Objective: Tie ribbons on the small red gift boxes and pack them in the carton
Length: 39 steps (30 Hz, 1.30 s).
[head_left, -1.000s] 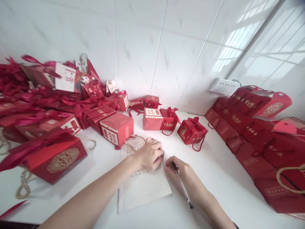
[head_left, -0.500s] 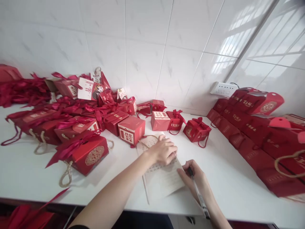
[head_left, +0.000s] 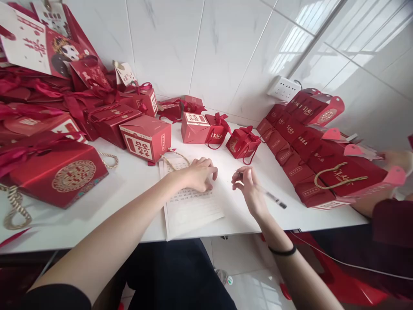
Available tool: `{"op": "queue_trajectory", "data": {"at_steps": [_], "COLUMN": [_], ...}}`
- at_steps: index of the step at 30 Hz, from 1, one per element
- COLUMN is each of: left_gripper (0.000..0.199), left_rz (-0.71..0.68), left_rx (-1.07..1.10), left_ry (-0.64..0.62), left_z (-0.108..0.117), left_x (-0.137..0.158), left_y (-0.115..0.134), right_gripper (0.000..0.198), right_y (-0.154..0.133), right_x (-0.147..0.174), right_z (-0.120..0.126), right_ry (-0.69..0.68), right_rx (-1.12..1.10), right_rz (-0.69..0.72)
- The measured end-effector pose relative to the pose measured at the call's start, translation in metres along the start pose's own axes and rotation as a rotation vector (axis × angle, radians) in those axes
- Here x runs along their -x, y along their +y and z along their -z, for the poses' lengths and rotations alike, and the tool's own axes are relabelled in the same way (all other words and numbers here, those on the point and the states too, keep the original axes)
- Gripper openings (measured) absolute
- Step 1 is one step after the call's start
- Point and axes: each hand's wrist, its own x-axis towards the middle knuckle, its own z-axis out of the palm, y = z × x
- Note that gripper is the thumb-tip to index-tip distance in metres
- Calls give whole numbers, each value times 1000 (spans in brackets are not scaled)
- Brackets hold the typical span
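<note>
A notebook (head_left: 193, 217) with handwritten lines lies on the white table in front of me. My left hand (head_left: 200, 174) rests over its upper part, fingers bent, with a gap between thumb and index finger. To the right of the pages, apart from them, my right hand (head_left: 251, 191) grips a pen (head_left: 275, 199); its clear barrel slants out behind the hand. A red gift box (head_left: 148, 137) with a cream label stands just beyond the notebook, and a twisted cord handle (head_left: 176, 157) reaches the page's top edge.
Red boxes with ribbons (head_left: 58, 172) crowd the left side. Smaller red boxes (head_left: 243, 142) stand along the wall, near a white power strip (head_left: 284, 88). Stacked red boxes (head_left: 303, 163) fill the right. Beyond them, another person's arm (head_left: 395, 161) touches the stack.
My right hand has moved off the notebook's right edge with the pen, and the lifted page now lies flatter. The view has shifted, bringing another person into sight at right.
</note>
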Motion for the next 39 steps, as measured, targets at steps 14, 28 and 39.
{"op": "queue_trajectory", "data": {"at_steps": [14, 28, 39], "left_gripper": [15, 17, 19], "left_rz": [95, 128, 118], "left_rx": [118, 167, 199], "left_ry": [-105, -55, -69], "left_z": [0, -8, -8], "left_x": [-6, -10, -9], "left_y": [-4, -4, -8], "right_gripper": [39, 33, 34], "right_y": [7, 2, -1], "right_x": [5, 3, 5], "right_z": [-21, -24, -24], "right_ry": [-124, -105, -139], "right_rx": [77, 318, 322], "right_rz": [-119, -94, -96]}}
